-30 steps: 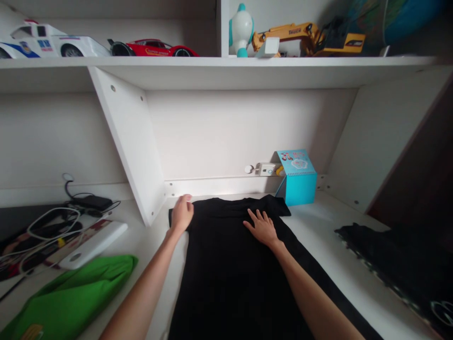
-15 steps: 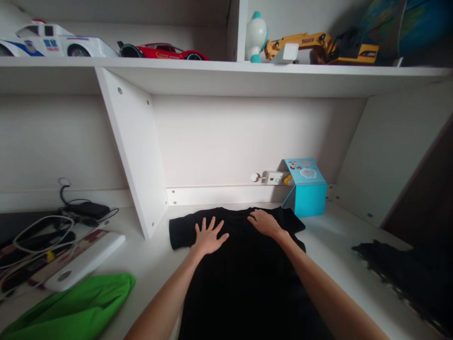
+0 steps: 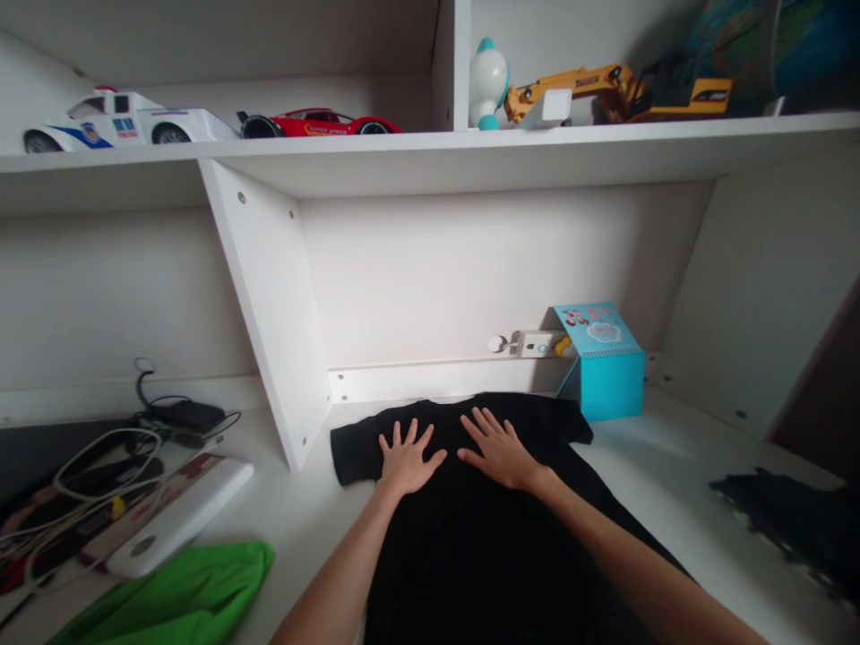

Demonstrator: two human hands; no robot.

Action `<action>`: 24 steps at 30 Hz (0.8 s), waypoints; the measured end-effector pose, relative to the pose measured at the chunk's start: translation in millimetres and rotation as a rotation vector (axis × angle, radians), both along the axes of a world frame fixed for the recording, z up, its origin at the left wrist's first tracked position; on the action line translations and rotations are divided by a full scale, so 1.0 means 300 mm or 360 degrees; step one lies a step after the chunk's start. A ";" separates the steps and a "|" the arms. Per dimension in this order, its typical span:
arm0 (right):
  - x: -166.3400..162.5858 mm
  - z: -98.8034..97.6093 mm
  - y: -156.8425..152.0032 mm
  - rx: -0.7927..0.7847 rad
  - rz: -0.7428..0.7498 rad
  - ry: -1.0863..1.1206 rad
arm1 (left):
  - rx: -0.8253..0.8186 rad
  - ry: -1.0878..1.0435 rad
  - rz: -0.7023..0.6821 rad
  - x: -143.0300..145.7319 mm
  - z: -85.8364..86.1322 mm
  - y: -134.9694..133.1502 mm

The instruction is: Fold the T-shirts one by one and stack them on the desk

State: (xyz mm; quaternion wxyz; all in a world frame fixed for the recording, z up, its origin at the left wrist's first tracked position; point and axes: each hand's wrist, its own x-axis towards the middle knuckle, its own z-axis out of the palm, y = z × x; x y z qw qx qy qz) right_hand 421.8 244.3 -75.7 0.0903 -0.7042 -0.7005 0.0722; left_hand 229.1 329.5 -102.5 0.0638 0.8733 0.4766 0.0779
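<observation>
A black short-sleeved T-shirt [image 3: 470,537] lies spread on the white desk, its collar end toward the back panel and its sleeves out to both sides. My left hand [image 3: 407,461] rests flat on its upper left part with the fingers spread. On the upper right part lies my right hand [image 3: 501,452], palm down, fingers stretched out and apart. Neither hand grips the cloth. The shirt's lower end runs out of view at the bottom, and my forearms cover some of its sides.
Behind the right sleeve stands a blue desk calendar [image 3: 611,385], near a wall socket [image 3: 536,344]. Cables, a white box-like device [image 3: 181,520] and green cloth [image 3: 175,596] lie left. Dark cloth [image 3: 793,528] is at right. A shelf [image 3: 376,166] with toys hangs above.
My right hand has opened from a bent-finger pose to flat, spread fingers. The shirt's right side now lies smoother and spreads wider. The camera view has shifted slightly.
</observation>
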 end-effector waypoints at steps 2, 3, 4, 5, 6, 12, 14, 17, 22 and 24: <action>-0.055 -0.008 -0.086 -0.0040 0.0194 0.0028 | 0.0009 0.0016 0.0000 0.002 0.002 -0.001; -0.079 -0.016 -0.122 -0.0065 0.0252 0.0045 | 0.0011 0.0022 -0.0001 0.003 0.004 -0.002; -0.100 -0.023 -0.152 -0.0082 0.0272 0.0057 | 0.0010 0.0027 -0.0003 0.003 0.006 -0.002; -0.118 -0.028 -0.174 -0.0085 0.0259 0.0062 | 0.0008 0.0031 -0.0002 0.004 0.008 -0.002; -0.133 -0.030 -0.191 -0.0073 0.0222 0.0059 | 0.0003 0.0034 -0.0003 0.004 0.011 -0.002; -0.153 -0.014 -0.280 -0.0095 0.0146 0.0085 | -0.0080 0.0094 -0.0024 -0.004 0.023 0.005; -0.112 -0.022 -0.330 -0.0093 0.0117 0.0081 | -0.0101 0.0111 -0.0022 -0.008 0.023 0.007; 0.002 -0.050 -0.412 -0.0087 -0.0134 0.0031 | -0.0111 0.0101 -0.0028 -0.016 0.020 0.006; 0.171 -0.048 -0.493 -0.0193 -0.0498 -0.0047 | -0.0171 0.0084 0.0005 -0.008 0.042 -0.012; 0.173 -0.023 -0.484 -0.0234 -0.0482 -0.0023 | -0.0186 0.0083 -0.0006 0.026 0.063 -0.033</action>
